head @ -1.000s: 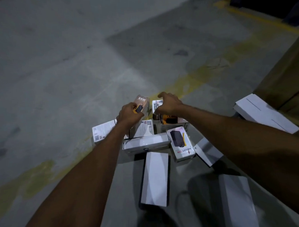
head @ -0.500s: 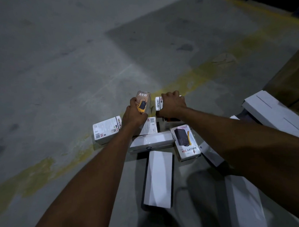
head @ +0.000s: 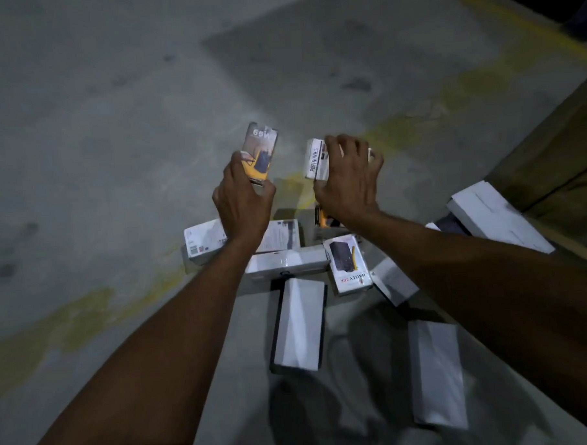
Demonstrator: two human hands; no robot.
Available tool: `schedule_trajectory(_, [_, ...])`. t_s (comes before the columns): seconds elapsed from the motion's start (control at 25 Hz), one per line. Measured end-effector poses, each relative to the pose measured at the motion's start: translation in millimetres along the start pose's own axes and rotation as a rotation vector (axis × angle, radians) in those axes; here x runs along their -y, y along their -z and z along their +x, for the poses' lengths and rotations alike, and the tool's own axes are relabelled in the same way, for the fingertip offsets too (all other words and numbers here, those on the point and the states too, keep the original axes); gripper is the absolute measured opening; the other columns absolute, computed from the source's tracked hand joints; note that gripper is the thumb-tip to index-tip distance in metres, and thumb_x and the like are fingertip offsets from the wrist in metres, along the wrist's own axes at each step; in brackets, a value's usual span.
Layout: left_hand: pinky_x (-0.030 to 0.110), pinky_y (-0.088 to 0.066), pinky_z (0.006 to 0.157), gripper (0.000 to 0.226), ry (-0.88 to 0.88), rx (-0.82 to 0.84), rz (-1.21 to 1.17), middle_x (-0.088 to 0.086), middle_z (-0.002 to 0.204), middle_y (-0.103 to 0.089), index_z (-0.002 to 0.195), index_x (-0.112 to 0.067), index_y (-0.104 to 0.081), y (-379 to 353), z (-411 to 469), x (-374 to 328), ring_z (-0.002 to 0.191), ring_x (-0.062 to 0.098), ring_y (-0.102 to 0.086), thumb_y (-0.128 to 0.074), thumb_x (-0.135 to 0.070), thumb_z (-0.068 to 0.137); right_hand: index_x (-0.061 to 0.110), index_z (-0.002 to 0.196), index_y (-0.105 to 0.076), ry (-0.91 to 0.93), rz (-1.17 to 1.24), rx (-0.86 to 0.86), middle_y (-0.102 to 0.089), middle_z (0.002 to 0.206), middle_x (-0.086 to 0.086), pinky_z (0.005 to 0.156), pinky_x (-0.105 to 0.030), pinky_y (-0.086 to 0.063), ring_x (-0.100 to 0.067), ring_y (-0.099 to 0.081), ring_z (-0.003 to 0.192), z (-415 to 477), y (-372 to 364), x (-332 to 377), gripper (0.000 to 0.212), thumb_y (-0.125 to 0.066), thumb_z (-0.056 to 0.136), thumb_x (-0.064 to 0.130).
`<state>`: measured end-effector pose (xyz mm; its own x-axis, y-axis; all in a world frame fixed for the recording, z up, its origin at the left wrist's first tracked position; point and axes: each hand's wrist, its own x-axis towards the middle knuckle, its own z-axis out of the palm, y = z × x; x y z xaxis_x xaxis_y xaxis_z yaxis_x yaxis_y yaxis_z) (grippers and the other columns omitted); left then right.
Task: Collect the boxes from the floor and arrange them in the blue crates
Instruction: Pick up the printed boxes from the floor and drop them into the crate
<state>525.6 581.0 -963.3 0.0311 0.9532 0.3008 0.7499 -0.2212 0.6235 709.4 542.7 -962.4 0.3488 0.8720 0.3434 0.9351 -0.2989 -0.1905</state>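
Observation:
My left hand [head: 242, 201] grips a small box marked 65W [head: 260, 149], held upright above the floor. My right hand [head: 349, 178] holds a white box with black lettering [head: 316, 159], its fingers curled over the top. Below both hands, several boxes lie scattered on the concrete: a white box with a label [head: 202, 241], a long white box [head: 287, 263], a box marked HALLEY 20K [head: 348, 265], and a tall white box [head: 298, 324]. No blue crate is in view.
A large white box [head: 497, 216] leans beside a brown cardboard carton [head: 558, 163] at the right. More white boxes [head: 436, 372] lie near my feet. A worn yellow line [head: 87, 312] crosses the grey concrete floor, which stretches open to the left and far side.
Both hands have lifted their boxes up off the pile and further away from me. The boxes on the floor stay where they were.

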Motion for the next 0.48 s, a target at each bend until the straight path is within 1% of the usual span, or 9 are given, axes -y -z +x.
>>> schedule_trajectory(0.12, [0.044,-0.042,0.099,0.060,0.016,0.004,-0.007,-0.002,0.132,-0.061,0.139,-0.020,-0.047,52.7,-7.2,-32.5,0.112,0.025,-0.061,-0.065,-0.032,0.083,0.028,0.140,-0.048,-0.040,0.014,0.031,-0.051,0.139,-0.001,0.103,-0.050,-0.031,-0.026,-0.043,0.128,-4.6,62.3,16.0,0.075,-0.069,0.068,0.036])
schedule_trajectory(0.24, [0.045,-0.040,0.106,0.070,0.031,-0.007,0.008,0.002,0.142,-0.057,0.150,-0.016,-0.041,118.5,-8.4,-75.7,0.123,0.026,-0.058,-0.063,-0.035,0.087,0.032,0.142,-0.047,-0.083,0.045,0.066,-0.048,0.141,-0.001,0.104,-0.052,-0.033,-0.027,-0.041,0.130,-1.7,141.2,38.4,0.077,-0.073,0.069,0.036])
schedule_trajectory(0.36, [0.043,-0.043,0.106,0.072,0.015,-0.038,0.020,0.006,0.145,-0.056,0.153,-0.015,-0.040,197.3,0.7,-130.3,0.125,0.027,-0.058,-0.064,-0.034,0.088,0.033,0.144,-0.045,-0.130,0.186,0.106,-0.044,0.142,-0.004,0.103,-0.054,-0.039,-0.029,-0.037,0.131,7.1,236.1,64.9,0.078,-0.077,0.073,0.035])
schedule_trajectory(0.48, [0.043,-0.047,0.105,0.070,0.010,-0.083,-0.018,0.008,0.144,-0.056,0.153,-0.015,-0.042,282.6,14.3,-192.5,0.124,0.028,-0.058,-0.065,-0.032,0.088,0.030,0.144,-0.044,-0.168,0.323,0.082,-0.043,0.140,-0.005,0.099,-0.050,-0.041,-0.031,-0.037,0.129,18.5,336.5,89.5,0.076,-0.074,0.075,0.038])
